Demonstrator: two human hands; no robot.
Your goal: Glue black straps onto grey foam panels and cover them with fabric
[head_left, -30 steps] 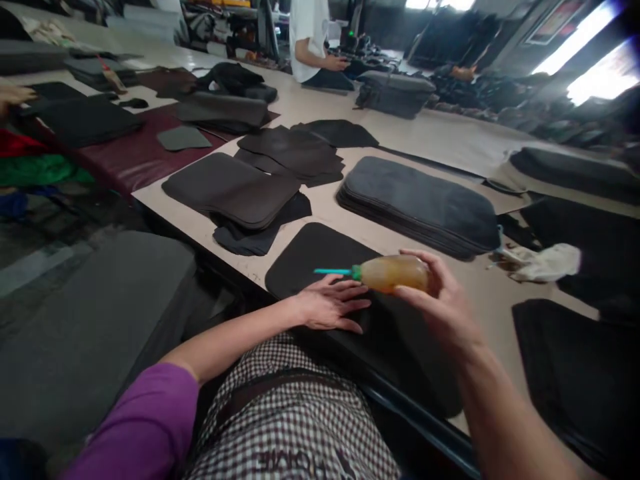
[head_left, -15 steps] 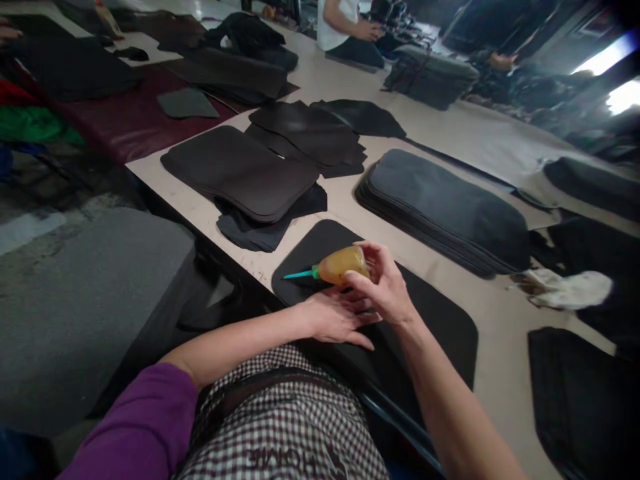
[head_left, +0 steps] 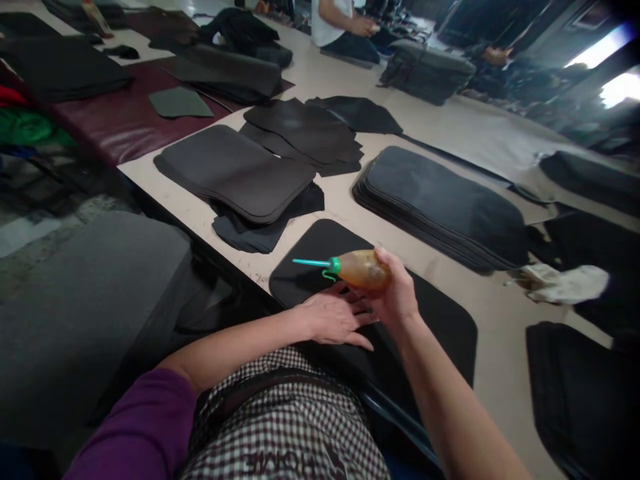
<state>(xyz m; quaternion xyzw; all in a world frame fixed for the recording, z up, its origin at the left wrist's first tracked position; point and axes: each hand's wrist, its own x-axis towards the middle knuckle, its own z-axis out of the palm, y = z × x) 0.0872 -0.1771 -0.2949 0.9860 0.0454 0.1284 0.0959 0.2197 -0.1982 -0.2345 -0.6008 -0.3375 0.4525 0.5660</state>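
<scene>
Clock as seen in the head view, 12 at top. Right hand (head_left: 396,288): fingers wrapped round the squeeze bottle (head_left: 361,268), gripping its rear half. Bottle sits at about 10 o'clock of that hand, roughly level, held over the black panel (head_left: 445,317). Amber contents. Green cap (head_left: 335,265) and teal nozzle (head_left: 310,263) point to 9 o'clock; the tip looks raised over the panel, exact gap unclear.

Left hand (head_left: 333,319): flat, back up, fingers spread toward 3 o'clock, laid on the panel's near side, nothing grasped. From it, bottle is at 1 o'clock, just beside. Fingers of both hands overlap in view; contact can't be told.

Panel lies flat on the pale table (head_left: 500,360), under both hands, running from 10 to 4 o'clock.

Around the right hand: thick dark stack (head_left: 445,200) at 1, near; brown panels (head_left: 240,170) at 10, dark scraps (head_left: 267,227) partly under them; whitish cloth (head_left: 575,281) at 3; another black pile (head_left: 575,387) at 4, well apart. Far off, between 11 and 12, a co-worker (head_left: 333,23), partly cropped.
</scene>
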